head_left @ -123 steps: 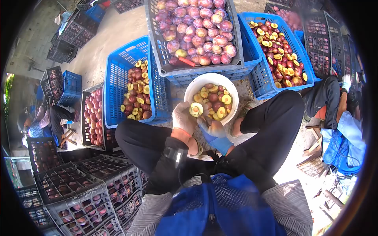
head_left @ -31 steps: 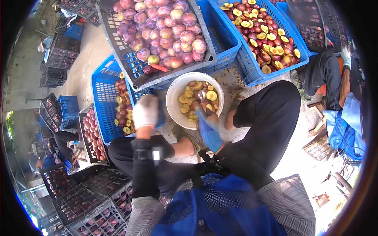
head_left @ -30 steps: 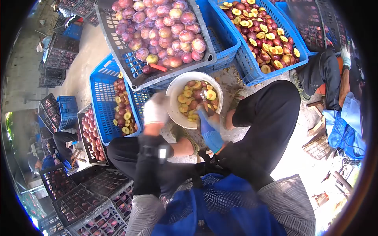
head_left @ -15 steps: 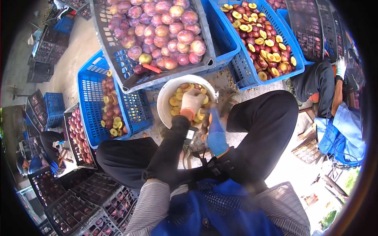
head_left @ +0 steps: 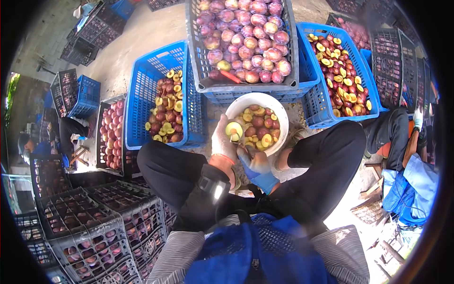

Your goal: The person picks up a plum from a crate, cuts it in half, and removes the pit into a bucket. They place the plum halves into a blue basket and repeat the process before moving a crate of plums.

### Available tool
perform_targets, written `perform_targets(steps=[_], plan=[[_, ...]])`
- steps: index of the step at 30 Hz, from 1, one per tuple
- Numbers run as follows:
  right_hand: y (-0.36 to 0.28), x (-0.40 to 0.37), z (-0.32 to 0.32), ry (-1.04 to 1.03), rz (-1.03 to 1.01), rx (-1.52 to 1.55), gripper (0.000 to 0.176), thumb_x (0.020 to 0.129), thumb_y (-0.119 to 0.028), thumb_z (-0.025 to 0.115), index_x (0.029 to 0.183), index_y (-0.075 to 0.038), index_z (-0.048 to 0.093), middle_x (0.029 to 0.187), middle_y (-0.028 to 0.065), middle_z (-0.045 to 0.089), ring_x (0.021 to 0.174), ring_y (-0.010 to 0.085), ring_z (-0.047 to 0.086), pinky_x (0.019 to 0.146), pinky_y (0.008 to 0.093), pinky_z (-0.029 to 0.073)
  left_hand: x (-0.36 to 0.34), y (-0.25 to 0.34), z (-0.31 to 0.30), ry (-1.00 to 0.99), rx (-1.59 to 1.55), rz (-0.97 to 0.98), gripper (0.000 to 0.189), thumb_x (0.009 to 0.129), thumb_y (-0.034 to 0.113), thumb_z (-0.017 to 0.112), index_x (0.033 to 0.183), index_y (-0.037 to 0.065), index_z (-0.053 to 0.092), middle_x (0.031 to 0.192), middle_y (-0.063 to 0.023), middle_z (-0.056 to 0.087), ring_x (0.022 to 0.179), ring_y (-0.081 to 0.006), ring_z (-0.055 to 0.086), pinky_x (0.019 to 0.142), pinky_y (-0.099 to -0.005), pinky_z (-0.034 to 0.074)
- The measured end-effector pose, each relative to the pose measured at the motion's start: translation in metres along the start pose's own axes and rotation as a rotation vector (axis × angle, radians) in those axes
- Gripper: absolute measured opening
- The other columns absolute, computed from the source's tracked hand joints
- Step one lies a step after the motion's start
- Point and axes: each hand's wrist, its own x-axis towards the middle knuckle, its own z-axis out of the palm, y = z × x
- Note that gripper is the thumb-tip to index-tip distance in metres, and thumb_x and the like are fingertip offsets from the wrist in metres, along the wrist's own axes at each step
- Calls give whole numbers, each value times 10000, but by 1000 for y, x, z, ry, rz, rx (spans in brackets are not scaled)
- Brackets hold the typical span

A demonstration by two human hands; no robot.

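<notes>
My left hand [head_left: 222, 141], in a white glove with an orange cuff, holds a cut plum half [head_left: 234, 130] at the left rim of a white bucket [head_left: 282, 113]. The plum half's yellow face is turned up. Below the bucket's near rim is my right hand [head_left: 259, 168], in a blue and grey glove. Its fingers are curled, and whatever they may grip is hidden. Inside the bucket lie plums [head_left: 260, 127], some whole-looking and some cut with yellow flesh showing.
Beyond the bucket, a dark crate of whole plums [head_left: 246, 42] holds a red-orange stick-like object [head_left: 230, 76]. Blue crates [head_left: 137, 94] [head_left: 318, 102] of cut plums flank it. Stacked dark crates [head_left: 85, 236] stand at left. Another person's gloved hand [head_left: 418, 118] shows at right.
My left hand has come out of the bucket to its left rim, now with a plum half. My right hand has shifted slightly. The view has turned, moving the crates rightward in the picture.
</notes>
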Motion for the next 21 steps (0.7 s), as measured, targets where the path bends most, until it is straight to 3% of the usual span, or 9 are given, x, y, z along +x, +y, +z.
perform_targets(steps=[2, 5, 8, 13, 19, 21], plan=[[-3, -1, 2, -14, 0, 16, 456, 1014, -454, 576, 1065, -13, 681, 851, 275, 671, 850, 480, 641, 680, 483, 496, 1, -6, -9, 95, 0, 127, 490, 1062, 471, 452, 988, 39, 671, 850, -77, 674, 703, -210, 654, 608, -316, 530], [-3, 0, 4, -36, 25, -64, 438, 1017, -451, 561, 1001, -30, 677, 812, 262, 664, 802, 472, 644, 661, 507, 493, -1, -9, -36, -84, 1040, 769, 372, 1023, 388, 545, 960, 36, 646, 897, -116, 676, 774, -231, 668, 688, -344, 547], [-1, -2, 8, -36, -7, -156, 426, 1014, -461, 542, 954, -62, 677, 789, 243, 667, 768, 459, 648, 661, 530, 504, 6, -4, -27, 16, -61, 10, 403, 1037, 383, 467, 862, 45, 600, 717, -114, 647, 575, -252, 620, 517, -340, 489], [5, -1, 16, -26, -12, -186, 443, 1018, -467, 534, 926, -56, 671, 790, 242, 662, 798, 464, 643, 679, 535, 499, 5, -1, -21, 100, -85, -29, 424, 1034, 375, 447, 788, 56, 579, 680, -127, 642, 521, -260, 592, 468, -351, 461], [4, 1, 17, -133, 147, 13, 511, 1028, -481, 510, 957, -9, 694, 866, 259, 687, 882, 477, 642, 749, 531, 502, 14, -14, -30, 132, -94, -30, 419, 1015, 373, 485, 762, 55, 587, 674, -119, 637, 521, -253, 589, 477, -353, 467], [9, -2, 18, -167, 207, 98, 533, 1032, -479, 531, 948, 21, 698, 830, 248, 691, 817, 440, 665, 716, 484, 497, 15, -18, -31, 186, -63, -8, 407, 1011, 361, 483, 766, 53, 589, 671, -116, 632, 531, -251, 591, 488, -351, 471]])
